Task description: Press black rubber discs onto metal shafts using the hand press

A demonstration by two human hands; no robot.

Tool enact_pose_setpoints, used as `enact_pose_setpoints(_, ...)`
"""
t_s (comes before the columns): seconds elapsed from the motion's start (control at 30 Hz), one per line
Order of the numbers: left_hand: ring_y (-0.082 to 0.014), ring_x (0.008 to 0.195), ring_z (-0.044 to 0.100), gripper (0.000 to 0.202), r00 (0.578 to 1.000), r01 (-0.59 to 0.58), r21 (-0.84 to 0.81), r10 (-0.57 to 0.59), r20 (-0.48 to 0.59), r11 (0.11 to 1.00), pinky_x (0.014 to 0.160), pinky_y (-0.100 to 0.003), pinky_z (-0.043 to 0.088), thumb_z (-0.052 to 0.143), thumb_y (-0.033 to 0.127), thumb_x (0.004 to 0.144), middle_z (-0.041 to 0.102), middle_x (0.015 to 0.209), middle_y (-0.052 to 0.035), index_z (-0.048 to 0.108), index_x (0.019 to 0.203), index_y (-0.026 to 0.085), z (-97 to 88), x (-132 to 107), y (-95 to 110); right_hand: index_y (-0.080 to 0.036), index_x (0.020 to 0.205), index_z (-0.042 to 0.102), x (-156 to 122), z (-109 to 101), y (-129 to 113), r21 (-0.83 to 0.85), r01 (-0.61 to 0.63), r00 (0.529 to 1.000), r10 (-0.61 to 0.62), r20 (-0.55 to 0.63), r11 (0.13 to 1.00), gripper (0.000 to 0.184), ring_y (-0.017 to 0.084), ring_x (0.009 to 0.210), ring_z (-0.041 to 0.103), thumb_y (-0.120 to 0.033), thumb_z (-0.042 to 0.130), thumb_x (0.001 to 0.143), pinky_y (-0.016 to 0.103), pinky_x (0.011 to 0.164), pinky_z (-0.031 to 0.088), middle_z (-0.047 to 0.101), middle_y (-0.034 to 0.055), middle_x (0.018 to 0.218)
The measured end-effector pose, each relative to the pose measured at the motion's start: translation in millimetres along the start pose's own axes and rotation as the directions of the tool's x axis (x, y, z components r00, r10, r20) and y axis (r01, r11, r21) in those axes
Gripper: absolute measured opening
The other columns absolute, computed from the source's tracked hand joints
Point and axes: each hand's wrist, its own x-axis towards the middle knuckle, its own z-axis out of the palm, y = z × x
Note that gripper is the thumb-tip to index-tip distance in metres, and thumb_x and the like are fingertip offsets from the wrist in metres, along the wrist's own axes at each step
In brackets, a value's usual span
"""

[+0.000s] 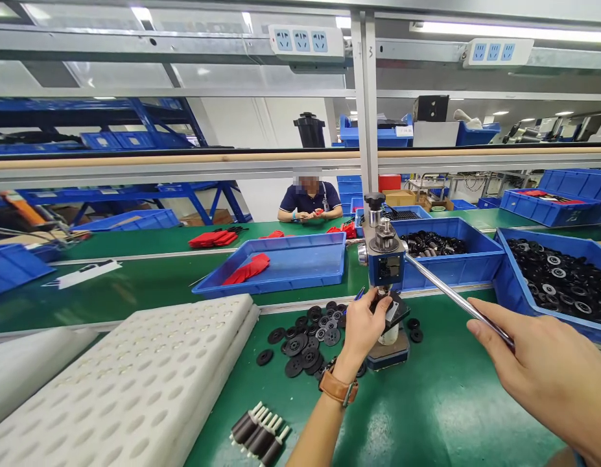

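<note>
A small hand press (388, 267) with a black top knob stands upright on the bench. My right hand (553, 353) is wrapped around the end of its long metal lever (443, 287), which slopes down to the right. Under the press head, my left hand (364, 324) has its fingers closed; what they hold is hidden by the fingers. A dark plate (398, 310) sits beside my fingertips, above the press base (388, 355). Black discs (307, 344) lie in a loose heap left of the press, partly behind my left wrist.
White foam trays (149, 363) with round holes cover the left side. Several dark rollers with white shafts (259, 431) lie in front. Blue bins (450, 269) of parts stand behind and right. Across the bench sits a person (310, 201). A blue tray (300, 263) holds red cloth.
</note>
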Motion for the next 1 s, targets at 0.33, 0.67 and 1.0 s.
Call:
enact_pose_setpoints(0.33,-0.0247,0.087,0.075,0.023,1.000,0.009,-0.049,-0.009,-0.005,0.999,0.080,-0.030,0.054,0.060,0.033,0.095,0.081,0.096,-0.0098,0.076,0.104,0.019,2.5,-2,-2,-0.027,0.122,0.078,-20,20,-10,0.048,-0.041,0.985,0.049,-0.167,0.998,0.057,0.019,0.036,0.050,-0.059,0.033,0.107,0.031,0.041,0.027,0.059,-0.0012,0.048)
enact_pose_setpoints(0.67,-0.0253,0.093,0.075,0.023,1.000,0.028,-0.068,-0.028,0.006,0.997,0.083,-0.031,0.055,0.061,0.034,0.095,0.081,0.100,-0.0098,0.076,0.106,0.019,3.7,-2,-4,-0.028,0.126,0.076,-20,20,-2,0.053,-0.016,0.992,0.022,-0.127,0.998,0.053,0.017,0.036,0.049,-0.058,0.039,0.105,0.028,0.040,0.026,0.057,-0.0008,0.047)
enact_pose_setpoints(1.0,-0.0253,0.094,0.075,0.023,0.999,0.038,-0.070,-0.038,-0.010,0.997,0.083,-0.031,0.055,0.061,0.033,0.096,0.081,0.102,-0.0095,0.077,0.106,0.020,5.5,-4,-6,-0.026,0.124,0.078,-24,27,-7,0.072,-0.002,0.973,0.018,-0.231,0.997,0.050,0.014,0.037,0.049,-0.055,0.040,0.107,0.028,0.039,0.030,0.062,-0.0009,0.052)
